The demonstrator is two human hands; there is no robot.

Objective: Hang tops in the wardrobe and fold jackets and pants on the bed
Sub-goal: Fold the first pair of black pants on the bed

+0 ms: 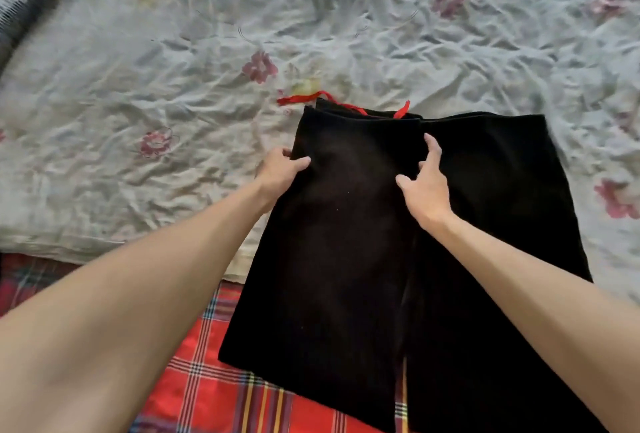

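Left hand (pixel 282 169) grips the black pants (pixel 346 242) at the outer edge, right hand (pixel 424 186) pinches mid-waist; the loose red drawstring (pixel 304 98) may get trapped and bunch the fold

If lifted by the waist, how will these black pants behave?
Likely floppy: the black pants lie flat in overlapping layers. Probably not slippery; the fabric looks matte. The loose red drawstring would likely dangle.

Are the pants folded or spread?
Partly folded: the pants lie in overlapping layers, with the drawstring peeking from under the top one.
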